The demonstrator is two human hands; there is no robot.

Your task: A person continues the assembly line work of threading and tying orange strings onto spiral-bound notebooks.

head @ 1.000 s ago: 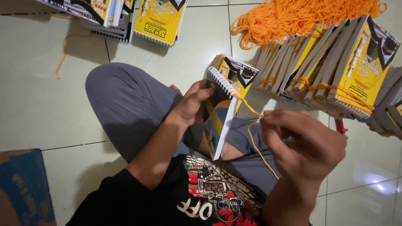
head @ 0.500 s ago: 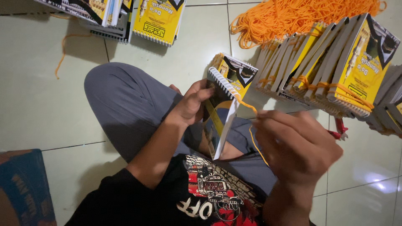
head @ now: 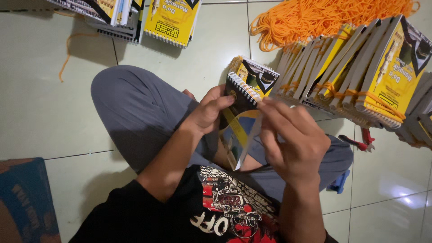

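Over the lap, the left hand (head: 208, 111) grips a small spiral-bound booklet (head: 245, 92) by its wire edge, thumb and fingers closed on the cover, so the booklet stands on end and its binding faces the other hand. The right hand (head: 294, 141) sits just beside the binding, fingertips (head: 266, 107) pinched together at the wire; what they pinch is too small to tell. An orange strap (head: 236, 130) runs down the booklet's open face, touching it. This grip appears to steady the booklet while the right hand works at the coil.

To the right, a row of like booklets (head: 360, 67) leans on edge, tied in bundles with orange cord (head: 346, 94). A loose heap of the same cord (head: 324, 18) lies behind the row. More booklets (head: 173, 20) lie flat at the top left. Red-handled pliers (head: 357, 141) rest near the right knee.

Pale green glossy floor tiles (head: 45, 112) carry everything; the person sits cross-legged on them. A dark box (head: 24, 198) stands at lower left.
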